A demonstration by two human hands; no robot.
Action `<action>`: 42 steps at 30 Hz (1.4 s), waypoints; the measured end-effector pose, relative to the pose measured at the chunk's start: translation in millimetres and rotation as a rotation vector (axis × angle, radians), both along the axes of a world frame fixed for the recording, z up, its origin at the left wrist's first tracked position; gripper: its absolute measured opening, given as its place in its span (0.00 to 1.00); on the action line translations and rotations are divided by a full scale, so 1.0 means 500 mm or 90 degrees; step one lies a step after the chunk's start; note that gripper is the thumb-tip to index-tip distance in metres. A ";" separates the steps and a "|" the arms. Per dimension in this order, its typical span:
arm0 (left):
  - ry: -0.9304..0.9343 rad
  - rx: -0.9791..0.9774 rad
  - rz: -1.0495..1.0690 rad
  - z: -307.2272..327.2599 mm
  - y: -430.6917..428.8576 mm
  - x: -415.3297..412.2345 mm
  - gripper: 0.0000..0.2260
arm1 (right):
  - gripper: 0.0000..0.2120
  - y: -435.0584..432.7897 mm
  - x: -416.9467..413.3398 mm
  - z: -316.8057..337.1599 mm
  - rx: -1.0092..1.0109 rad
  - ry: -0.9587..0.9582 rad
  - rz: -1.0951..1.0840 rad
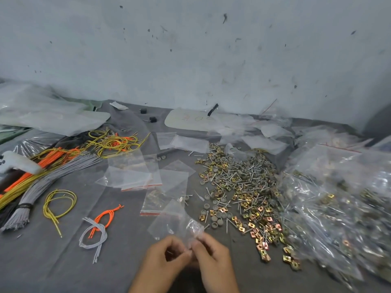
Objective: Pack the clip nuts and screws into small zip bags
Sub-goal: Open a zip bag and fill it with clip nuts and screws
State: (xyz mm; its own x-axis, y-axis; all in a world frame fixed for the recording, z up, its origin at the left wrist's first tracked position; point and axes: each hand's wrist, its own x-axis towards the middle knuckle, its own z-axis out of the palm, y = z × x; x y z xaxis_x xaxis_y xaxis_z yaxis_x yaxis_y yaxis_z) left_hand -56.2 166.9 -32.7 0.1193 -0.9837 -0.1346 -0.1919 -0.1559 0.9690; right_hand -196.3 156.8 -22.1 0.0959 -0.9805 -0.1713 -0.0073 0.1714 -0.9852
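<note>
Two bare hands are working at the near edge of a table (pixel 53 261) covered in grey cloth. The left hand (pixel 167 258) and right hand (pixel 213 256) are meeting fingertip to fingertip. Each is pinching the near rim of a small clear bag (pixel 173 220), with fingers curled narrowly on the plastic.

The bag is fanning out toward the far side and is looking empty, though its crumpled mouth is hiding whatever might be inside. Just to the right, gold clip nuts (pixel 267 224) and silver screws (pixel 237 174) are lying mixed in a loose pile. A filled bag (pixel 155 200) is lying just beyond the held one, with spare bags (pixel 131 170) farther off. Coloured wires (pixel 53 163) are lying on the left.

The hands are probably prising the zip mouth apart, so filling is not yet under way. Next, one hand likely needs to be holding the mouth open while the other is reaching right for nuts and screws.
</note>
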 end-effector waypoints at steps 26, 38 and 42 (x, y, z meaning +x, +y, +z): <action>-0.339 -0.213 0.132 -0.042 -0.090 0.007 0.11 | 0.17 -0.090 -0.085 -0.059 -0.368 0.649 0.090; -0.304 -0.194 0.060 -0.047 -0.088 0.013 0.16 | 0.08 -0.161 -0.096 -0.029 -0.355 0.723 0.125; -0.262 -0.190 0.065 -0.048 -0.091 0.013 0.15 | 0.04 -0.164 -0.110 0.003 -0.318 0.573 0.042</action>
